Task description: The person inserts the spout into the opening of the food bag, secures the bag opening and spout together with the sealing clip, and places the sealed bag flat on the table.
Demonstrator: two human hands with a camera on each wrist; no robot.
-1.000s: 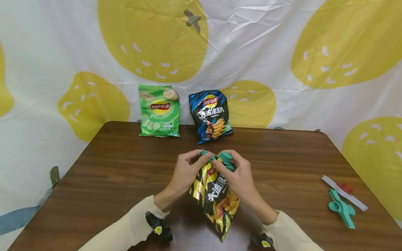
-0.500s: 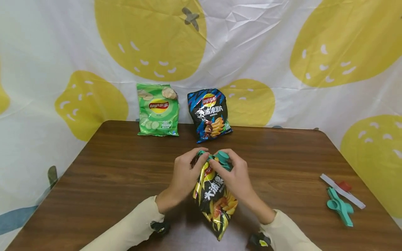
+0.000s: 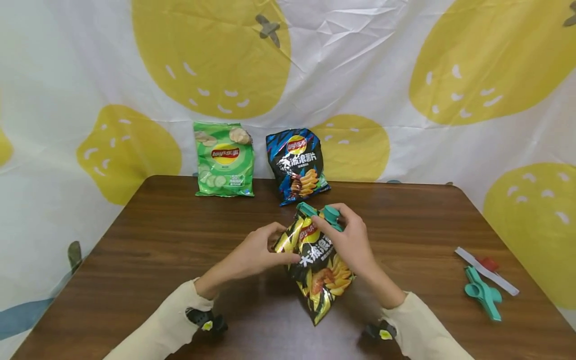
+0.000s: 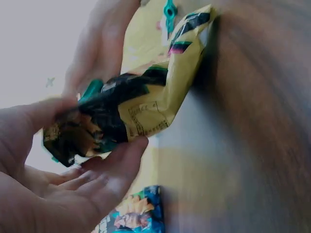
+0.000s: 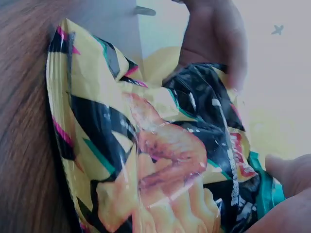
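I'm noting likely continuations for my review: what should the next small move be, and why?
Probably move the black-and-yellow bag toward the upright blue bag: a teal clip sits across the held bag's top, where the right hand grips, and the left hand holds its side.

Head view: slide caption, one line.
Left hand holds a yellow-and-black Lay's bag by its side; right hand grips the teal clip.

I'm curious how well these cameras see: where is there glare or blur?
Head view: fairly sharp, with glints on the gold bag and a pale sheen on the table; left wrist view: hazy, with the table smeared and the backdrop washed out; right wrist view: soft, bluish, with glare on the gold bag.
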